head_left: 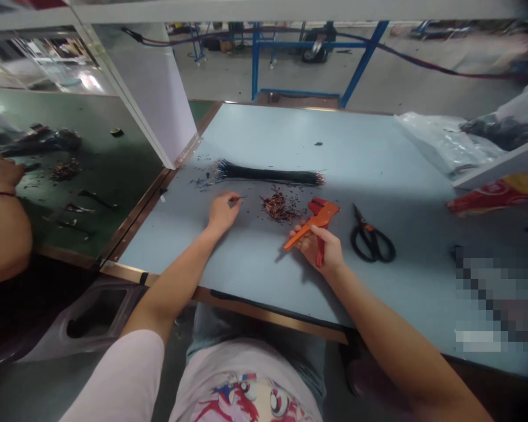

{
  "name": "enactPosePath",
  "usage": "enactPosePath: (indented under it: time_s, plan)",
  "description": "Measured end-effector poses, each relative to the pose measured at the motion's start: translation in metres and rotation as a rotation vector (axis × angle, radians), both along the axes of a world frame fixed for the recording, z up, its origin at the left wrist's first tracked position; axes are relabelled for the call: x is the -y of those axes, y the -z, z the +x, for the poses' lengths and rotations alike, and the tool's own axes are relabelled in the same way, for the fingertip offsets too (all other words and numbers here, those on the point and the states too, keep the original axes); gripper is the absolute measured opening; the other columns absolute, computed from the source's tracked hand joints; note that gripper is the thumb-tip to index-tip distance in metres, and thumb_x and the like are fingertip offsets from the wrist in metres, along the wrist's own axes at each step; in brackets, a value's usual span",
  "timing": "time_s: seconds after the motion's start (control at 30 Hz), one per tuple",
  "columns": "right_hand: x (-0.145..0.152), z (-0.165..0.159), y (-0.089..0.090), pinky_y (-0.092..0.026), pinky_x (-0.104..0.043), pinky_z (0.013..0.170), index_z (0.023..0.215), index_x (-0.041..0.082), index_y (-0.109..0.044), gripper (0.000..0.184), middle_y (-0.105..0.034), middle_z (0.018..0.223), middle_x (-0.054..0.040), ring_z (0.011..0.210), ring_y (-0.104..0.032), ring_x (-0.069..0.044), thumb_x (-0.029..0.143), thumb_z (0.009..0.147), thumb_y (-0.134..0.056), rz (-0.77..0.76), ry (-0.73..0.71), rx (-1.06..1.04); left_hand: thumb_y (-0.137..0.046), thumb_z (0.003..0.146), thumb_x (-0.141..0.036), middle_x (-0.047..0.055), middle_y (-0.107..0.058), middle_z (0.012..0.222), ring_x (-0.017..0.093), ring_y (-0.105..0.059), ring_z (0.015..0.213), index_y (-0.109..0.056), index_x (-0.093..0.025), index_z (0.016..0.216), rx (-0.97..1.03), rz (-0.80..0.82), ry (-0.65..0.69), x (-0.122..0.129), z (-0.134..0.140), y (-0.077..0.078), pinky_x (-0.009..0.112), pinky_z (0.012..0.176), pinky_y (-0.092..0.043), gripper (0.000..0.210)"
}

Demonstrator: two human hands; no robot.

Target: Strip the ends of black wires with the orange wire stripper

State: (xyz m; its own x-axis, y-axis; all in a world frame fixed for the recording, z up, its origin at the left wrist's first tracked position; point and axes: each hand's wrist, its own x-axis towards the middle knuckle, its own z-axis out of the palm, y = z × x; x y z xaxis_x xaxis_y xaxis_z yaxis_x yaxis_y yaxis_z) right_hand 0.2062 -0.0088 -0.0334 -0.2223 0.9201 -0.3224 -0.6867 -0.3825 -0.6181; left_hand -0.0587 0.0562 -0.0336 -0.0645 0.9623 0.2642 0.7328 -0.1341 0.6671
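My right hand [323, 246] is wrapped round an orange and red wire stripper [317, 221], its head pointing away from me. To its left, my left hand [224, 211] pinches a small thin piece, perhaps a short wire [242, 198], though most of it is hidden by the fingers. Between the hands lies a loose pile of short copper-and-black wire bits [279, 206]. Behind the pile, a long bundle of black wires [268, 174] with copper-coloured ends stretches across the table. Scissors with black handles [372, 237] rest to the right of the stripper.
The light blue tabletop [255, 264] has a white post [149, 88] at its left. Plastic bags [449, 140] and a red-yellow packet [497, 193] lie at the right. At a green table [127, 205] on the left, another person's arm [2, 228] is near more wire scraps [66, 170].
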Motion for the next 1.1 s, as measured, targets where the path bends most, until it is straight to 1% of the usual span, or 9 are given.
enactPosePath:
  time_s: [0.07, 0.2, 0.3, 0.47, 0.6, 0.73, 0.9, 0.97, 1.1]
  plan:
    - [-0.001, 0.0, 0.0, -0.057, -0.037, 0.069, 0.08, 0.017, -0.065, 0.011, -0.072, 0.075, -0.0053, 0.074, -0.07, -0.023, 0.02, 0.07, -0.064, -0.019, 0.007, -0.009, -0.052, 0.084, -0.029, 0.011, -0.066, 0.1, 0.023, -0.059, 0.1, -0.066, -0.016, 0.093, -0.067, 0.011, -0.135, -0.009, -0.022, -0.001, 0.036, 0.093, -0.043, 0.021]
    - [-0.002, 0.001, 0.003, -0.058, -0.039, 0.071, 0.081, 0.017, -0.065, 0.011, -0.072, 0.077, -0.0053, 0.074, -0.07, -0.024, 0.021, 0.071, -0.062, -0.006, -0.002, -0.013, -0.048, 0.085, -0.025, 0.015, -0.059, 0.12, 0.03, -0.047, 0.121, -0.059, -0.013, 0.111, -0.175, 0.024, -0.39, -0.021, -0.054, 0.001, 0.044, 0.104, -0.034, 0.031]
    - [-0.002, 0.002, 0.004, -0.058, -0.039, 0.072, 0.082, 0.017, -0.065, 0.011, -0.072, 0.077, -0.005, 0.075, -0.07, -0.023, 0.022, 0.072, -0.062, 0.002, -0.016, -0.013, -0.045, 0.086, -0.028, 0.015, -0.06, 0.116, 0.029, -0.051, 0.115, -0.058, -0.013, 0.11, -0.227, 0.017, -0.44, -0.023, -0.058, 0.006, 0.042, 0.099, -0.039, 0.031]
    - [-0.003, 0.002, 0.004, -0.058, -0.038, 0.071, 0.081, 0.016, -0.066, 0.01, -0.073, 0.077, -0.0057, 0.075, -0.071, -0.023, 0.02, 0.072, -0.062, -0.015, -0.017, -0.012, -0.05, 0.083, -0.034, 0.014, -0.066, 0.097, 0.027, -0.059, 0.099, -0.066, -0.015, 0.09, -0.313, -0.041, -0.355, -0.021, -0.05, 0.012, 0.039, 0.089, -0.044, 0.026]
    - [-0.003, 0.001, 0.002, -0.058, -0.038, 0.07, 0.079, 0.015, -0.066, 0.01, -0.073, 0.075, -0.0066, 0.074, -0.071, -0.023, 0.018, 0.072, -0.06, -0.049, 0.006, -0.022, -0.05, 0.083, -0.035, 0.014, -0.064, 0.11, 0.028, -0.056, 0.108, -0.066, -0.015, 0.102, -0.356, -0.039, -0.349, -0.022, -0.053, 0.013, 0.041, 0.096, -0.04, 0.032]
    - [-0.003, 0.0, 0.001, -0.058, -0.038, 0.07, 0.08, 0.014, -0.065, 0.01, -0.073, 0.076, -0.0064, 0.072, -0.071, -0.023, 0.018, 0.074, -0.058, -0.065, -0.008, -0.036, -0.048, 0.083, -0.035, 0.016, -0.064, 0.111, 0.03, -0.056, 0.108, -0.066, -0.014, 0.104, -0.382, -0.027, -0.327, -0.022, -0.056, 0.013, 0.042, 0.095, -0.041, 0.035]
    - [-0.004, -0.001, -0.001, -0.057, -0.038, 0.069, 0.082, 0.013, -0.064, 0.011, -0.072, 0.077, -0.0073, 0.074, -0.071, -0.024, 0.018, 0.075, -0.057, -0.06, -0.015, -0.054, -0.044, 0.086, -0.033, 0.015, -0.064, 0.107, 0.028, -0.055, 0.11, -0.065, -0.013, 0.102, -0.437, 0.015, -0.18, -0.024, -0.041, 0.015, 0.039, 0.098, -0.04, 0.033]
    - [-0.004, -0.001, -0.002, -0.057, -0.038, 0.067, 0.083, 0.013, -0.063, 0.011, -0.072, 0.077, -0.0077, 0.073, -0.071, -0.024, 0.016, 0.076, -0.055, -0.07, -0.02, -0.051, -0.046, 0.085, -0.033, 0.014, -0.061, 0.117, 0.027, -0.052, 0.116, -0.063, -0.015, 0.11, -0.464, 0.039, -0.114, -0.028, -0.031, 0.015, 0.039, 0.102, -0.037, 0.035]
    - [-0.005, -0.001, -0.002, -0.057, -0.04, 0.067, 0.083, 0.013, -0.063, 0.014, -0.072, 0.078, -0.0085, 0.073, -0.07, -0.024, 0.015, 0.081, -0.05, -0.06, -0.028, -0.044, -0.044, 0.088, -0.038, 0.013, -0.039, 0.146, 0.031, -0.034, 0.135, -0.046, -0.015, 0.134, -0.616, 0.113, 0.001, -0.045, -0.013, 0.016, 0.044, 0.109, -0.028, 0.051]
